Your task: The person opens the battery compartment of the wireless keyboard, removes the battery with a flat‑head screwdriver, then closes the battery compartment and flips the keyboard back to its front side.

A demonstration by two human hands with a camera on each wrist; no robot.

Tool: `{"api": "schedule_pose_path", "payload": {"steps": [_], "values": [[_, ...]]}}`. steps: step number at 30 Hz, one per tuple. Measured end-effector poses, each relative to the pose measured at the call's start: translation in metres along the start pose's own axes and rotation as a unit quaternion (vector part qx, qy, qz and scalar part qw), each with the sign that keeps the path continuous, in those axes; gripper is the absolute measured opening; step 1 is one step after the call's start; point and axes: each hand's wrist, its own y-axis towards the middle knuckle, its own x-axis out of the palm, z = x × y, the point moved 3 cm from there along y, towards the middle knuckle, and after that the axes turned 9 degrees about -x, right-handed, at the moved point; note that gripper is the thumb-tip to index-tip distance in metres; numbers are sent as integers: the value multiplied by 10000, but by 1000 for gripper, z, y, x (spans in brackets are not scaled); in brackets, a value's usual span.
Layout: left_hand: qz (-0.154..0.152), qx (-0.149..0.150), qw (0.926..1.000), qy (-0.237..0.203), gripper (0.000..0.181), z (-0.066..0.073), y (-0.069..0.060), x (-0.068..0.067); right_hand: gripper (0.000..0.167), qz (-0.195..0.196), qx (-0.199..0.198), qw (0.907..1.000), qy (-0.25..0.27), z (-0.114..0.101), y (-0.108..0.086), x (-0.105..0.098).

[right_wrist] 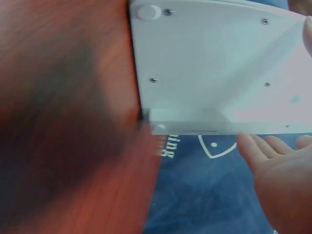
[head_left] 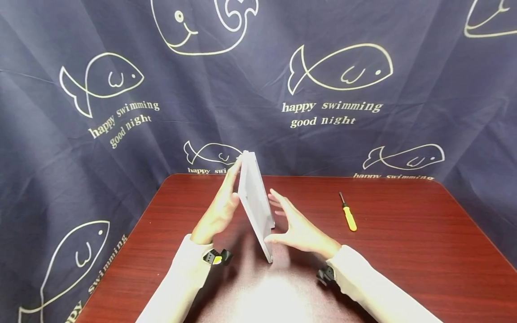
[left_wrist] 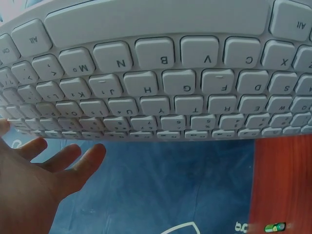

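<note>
A white keyboard [head_left: 254, 197] stands steeply tilted on the table, between my two hands. Its keys [left_wrist: 164, 82] face my left hand, while its plain underside with several small screws [right_wrist: 152, 80] faces my right. My left hand [head_left: 218, 213] lies along the key side with fairly straight fingers; in the left wrist view the fingertips are at the number-row edge. My right hand [head_left: 303, 231] spreads beside the underside, thumb at the near edge and fingertips close to the other long edge. Exact contact of the right fingers is hard to tell.
A screwdriver [head_left: 349, 216] with a yellow handle lies on the red-brown table [head_left: 404, 233], to the right of the keyboard. Behind the table hangs a dark blue curtain [head_left: 242, 98] with fish drawings. A bright glare falls on the front of the table.
</note>
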Motion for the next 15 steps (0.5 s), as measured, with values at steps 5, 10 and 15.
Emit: {"api": "schedule_pose_path", "payload": {"steps": [5, 10, 15], "values": [[-90, -228, 9995, -204, 92, -1, 1, 6, 111, 184, -177, 9997, -39, -28, 11, -9], [-222, -470, 9981, -343, 94, -1, -2, 13, 106, 161, -12, 9999, -57, -52, 19, -16], [-413, -506, 9974, -296, 94, -6, -8, 23, 105, 181, -167, 9995, -194, -60, 25, -20]]}}
